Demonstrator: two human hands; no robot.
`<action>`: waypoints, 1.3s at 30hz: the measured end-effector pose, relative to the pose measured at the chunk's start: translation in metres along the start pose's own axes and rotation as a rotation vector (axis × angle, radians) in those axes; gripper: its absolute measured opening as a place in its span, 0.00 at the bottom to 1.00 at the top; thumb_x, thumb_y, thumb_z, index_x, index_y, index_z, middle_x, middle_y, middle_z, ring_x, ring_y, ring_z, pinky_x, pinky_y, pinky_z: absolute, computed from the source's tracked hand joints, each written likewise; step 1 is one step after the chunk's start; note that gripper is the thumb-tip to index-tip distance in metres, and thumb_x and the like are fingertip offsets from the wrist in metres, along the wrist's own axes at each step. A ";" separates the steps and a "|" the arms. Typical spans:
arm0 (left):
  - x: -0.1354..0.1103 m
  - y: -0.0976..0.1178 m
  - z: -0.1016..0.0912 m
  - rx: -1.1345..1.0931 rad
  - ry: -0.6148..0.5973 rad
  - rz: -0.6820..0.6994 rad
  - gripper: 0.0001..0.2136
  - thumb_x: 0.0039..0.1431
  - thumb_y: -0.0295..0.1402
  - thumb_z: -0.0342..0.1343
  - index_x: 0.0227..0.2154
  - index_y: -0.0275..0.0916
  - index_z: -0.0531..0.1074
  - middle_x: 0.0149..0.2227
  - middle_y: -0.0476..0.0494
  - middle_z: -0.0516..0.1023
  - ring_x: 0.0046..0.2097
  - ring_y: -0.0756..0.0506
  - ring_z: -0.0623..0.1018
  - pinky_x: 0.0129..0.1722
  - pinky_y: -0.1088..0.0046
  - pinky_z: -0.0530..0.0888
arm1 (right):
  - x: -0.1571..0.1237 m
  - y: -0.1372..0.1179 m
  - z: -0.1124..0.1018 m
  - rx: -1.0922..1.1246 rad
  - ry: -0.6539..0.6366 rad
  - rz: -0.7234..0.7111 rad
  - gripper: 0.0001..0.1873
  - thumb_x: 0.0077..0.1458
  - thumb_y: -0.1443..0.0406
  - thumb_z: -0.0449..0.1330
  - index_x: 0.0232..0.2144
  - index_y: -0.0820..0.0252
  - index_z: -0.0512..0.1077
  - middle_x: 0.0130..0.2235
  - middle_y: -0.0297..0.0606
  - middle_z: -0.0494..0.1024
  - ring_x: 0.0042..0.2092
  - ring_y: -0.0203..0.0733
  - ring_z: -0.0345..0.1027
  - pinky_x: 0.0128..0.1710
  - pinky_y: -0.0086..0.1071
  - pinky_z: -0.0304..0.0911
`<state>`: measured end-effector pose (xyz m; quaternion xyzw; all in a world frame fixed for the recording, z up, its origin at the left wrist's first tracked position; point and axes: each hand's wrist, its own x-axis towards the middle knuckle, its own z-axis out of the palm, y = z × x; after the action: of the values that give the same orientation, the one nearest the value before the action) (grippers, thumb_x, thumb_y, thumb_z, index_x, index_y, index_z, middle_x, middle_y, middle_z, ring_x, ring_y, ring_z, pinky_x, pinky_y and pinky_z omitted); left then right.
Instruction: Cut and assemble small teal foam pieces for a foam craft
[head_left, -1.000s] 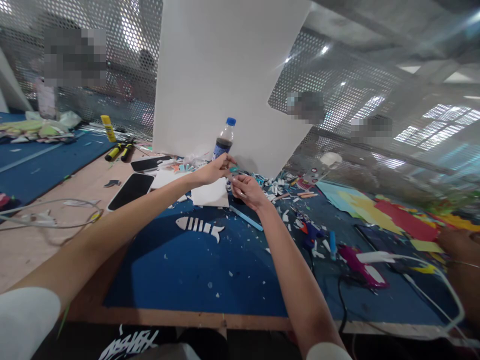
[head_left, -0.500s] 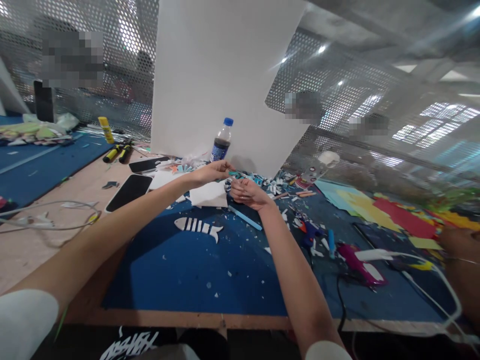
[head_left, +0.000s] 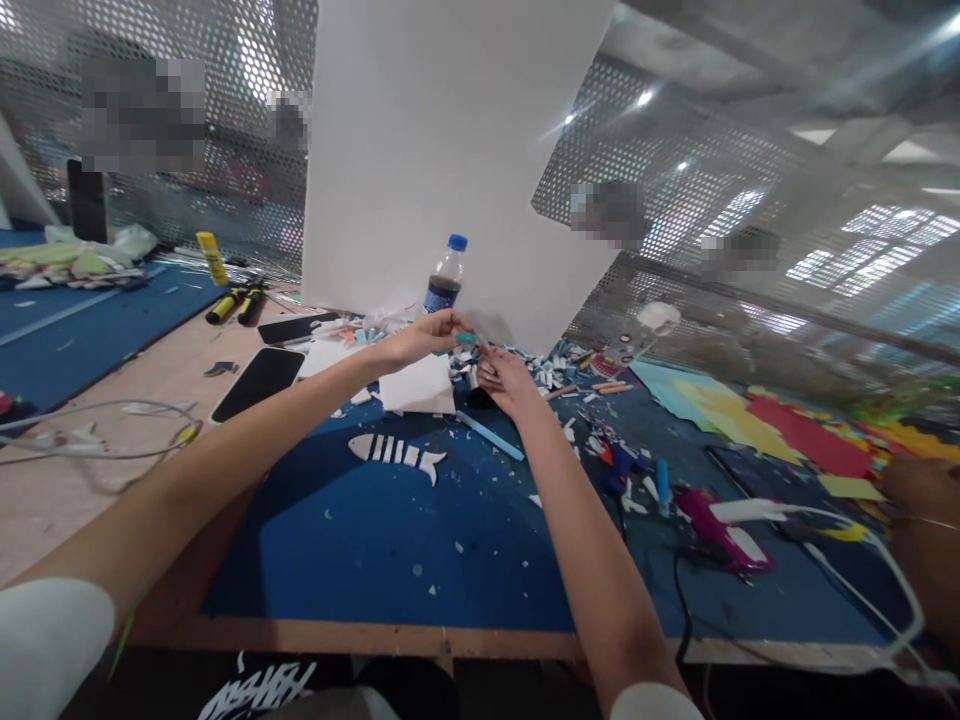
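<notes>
Both hands are stretched out over the far part of the blue work mat [head_left: 360,560]. My left hand [head_left: 431,338] is closed in a pinch, with a small teal piece [head_left: 466,338] at its fingertips. Close beside it, my right hand [head_left: 505,378] has its fingers curled together near that piece; whatever it pinches is too small to make out. Below the left hand lies a sheet of white paper [head_left: 418,388]. Nearer to me, a white fish cutout [head_left: 397,452] made of separate strips lies flat. A light blue strip [head_left: 491,437] rests under the right wrist.
A cola bottle [head_left: 444,280] stands behind my hands, before a white board [head_left: 450,130]. Foam scraps [head_left: 551,370] are strewn around. Phones [head_left: 259,385] lie left. On the right are a purple glue gun [head_left: 724,530], cables, coloured sheets [head_left: 810,435] and another person's arm [head_left: 926,530].
My right hand has shifted slightly up and to the right, its fingers tilting upward. My left hand has edged up a little, and the teal piece shows more clearly.
</notes>
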<state>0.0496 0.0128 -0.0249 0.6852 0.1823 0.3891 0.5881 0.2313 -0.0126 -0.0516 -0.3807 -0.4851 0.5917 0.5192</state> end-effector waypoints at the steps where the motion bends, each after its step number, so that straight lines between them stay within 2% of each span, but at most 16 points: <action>1: 0.001 -0.001 0.000 -0.003 0.001 0.005 0.08 0.50 0.26 0.53 0.36 0.36 0.65 0.32 0.48 0.69 0.33 0.53 0.67 0.36 0.74 0.62 | 0.002 0.002 0.000 -0.004 0.042 -0.023 0.18 0.40 0.56 0.67 0.20 0.62 0.64 0.11 0.21 0.54 0.13 0.23 0.41 0.11 0.20 0.38; 4: 0.003 -0.004 -0.002 -0.011 0.012 0.020 0.09 0.49 0.26 0.54 0.35 0.36 0.65 0.30 0.50 0.67 0.32 0.53 0.67 0.36 0.74 0.62 | 0.004 0.005 0.002 -0.023 0.116 -0.052 0.19 0.36 0.55 0.69 0.20 0.64 0.67 0.13 0.25 0.61 0.13 0.23 0.46 0.11 0.22 0.38; 6: 0.004 -0.005 -0.003 -0.017 0.020 0.027 0.08 0.49 0.26 0.54 0.35 0.36 0.65 0.29 0.50 0.67 0.32 0.53 0.67 0.36 0.74 0.62 | 0.002 0.005 0.006 -0.028 0.118 -0.043 0.20 0.34 0.55 0.69 0.20 0.65 0.69 0.14 0.26 0.62 0.14 0.23 0.47 0.11 0.22 0.37; 11: 0.006 -0.008 -0.004 -0.021 0.042 0.028 0.07 0.50 0.26 0.53 0.34 0.36 0.65 0.28 0.51 0.66 0.31 0.54 0.67 0.34 0.75 0.63 | -0.004 0.000 0.016 -0.021 0.022 0.028 0.19 0.36 0.55 0.68 0.20 0.66 0.70 0.15 0.25 0.60 0.15 0.22 0.45 0.12 0.22 0.38; 14: 0.006 -0.009 -0.005 -0.020 0.060 0.019 0.07 0.51 0.26 0.52 0.35 0.35 0.65 0.28 0.51 0.66 0.31 0.53 0.67 0.35 0.75 0.63 | -0.007 -0.003 0.016 -0.028 -0.058 0.079 0.17 0.41 0.56 0.67 0.21 0.66 0.70 0.13 0.23 0.55 0.14 0.21 0.41 0.13 0.22 0.38; 18: 0.006 -0.009 -0.006 -0.008 0.071 -0.006 0.08 0.51 0.25 0.52 0.35 0.36 0.65 0.29 0.50 0.68 0.30 0.54 0.68 0.33 0.75 0.63 | -0.009 -0.003 0.015 -0.040 -0.133 0.110 0.15 0.43 0.58 0.66 0.21 0.67 0.71 0.12 0.23 0.55 0.14 0.22 0.41 0.13 0.22 0.37; 25: 0.004 -0.011 -0.006 0.053 0.082 -0.043 0.07 0.53 0.27 0.50 0.37 0.36 0.65 0.30 0.48 0.68 0.27 0.54 0.66 0.27 0.77 0.61 | -0.009 -0.002 0.018 -0.023 -0.171 0.083 0.17 0.44 0.56 0.65 0.20 0.65 0.70 0.10 0.21 0.52 0.14 0.23 0.41 0.14 0.22 0.40; 30: 0.005 -0.014 -0.003 0.164 0.094 -0.042 0.07 0.54 0.27 0.49 0.37 0.36 0.65 0.29 0.48 0.68 0.26 0.54 0.65 0.25 0.76 0.60 | -0.011 -0.003 0.020 -0.018 -0.157 0.048 0.17 0.44 0.55 0.65 0.19 0.64 0.68 0.11 0.23 0.55 0.15 0.24 0.46 0.16 0.22 0.44; 35: 0.003 -0.012 0.001 0.331 0.129 0.016 0.06 0.58 0.30 0.44 0.35 0.36 0.64 0.30 0.47 0.66 0.31 0.50 0.66 0.34 0.71 0.64 | -0.009 -0.003 0.019 -0.033 -0.114 0.005 0.15 0.46 0.58 0.64 0.19 0.62 0.68 0.11 0.23 0.54 0.15 0.25 0.45 0.15 0.23 0.45; 37: 0.000 -0.008 -0.001 0.457 0.209 0.107 0.09 0.61 0.34 0.41 0.36 0.36 0.63 0.34 0.43 0.66 0.37 0.47 0.66 0.41 0.67 0.64 | -0.007 -0.002 0.018 -0.032 -0.083 -0.018 0.14 0.47 0.59 0.63 0.19 0.62 0.67 0.10 0.22 0.53 0.14 0.24 0.43 0.14 0.23 0.43; 39: -0.004 -0.003 -0.003 0.734 0.287 0.265 0.12 0.61 0.39 0.41 0.37 0.36 0.63 0.39 0.39 0.66 0.43 0.42 0.65 0.47 0.62 0.61 | -0.006 -0.002 0.018 -0.032 -0.056 -0.035 0.14 0.48 0.59 0.62 0.19 0.62 0.67 0.11 0.22 0.52 0.14 0.24 0.41 0.13 0.22 0.42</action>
<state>0.0459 0.0128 -0.0293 0.8056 0.2993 0.4625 0.2181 0.2160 -0.0216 -0.0457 -0.3635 -0.5154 0.5851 0.5097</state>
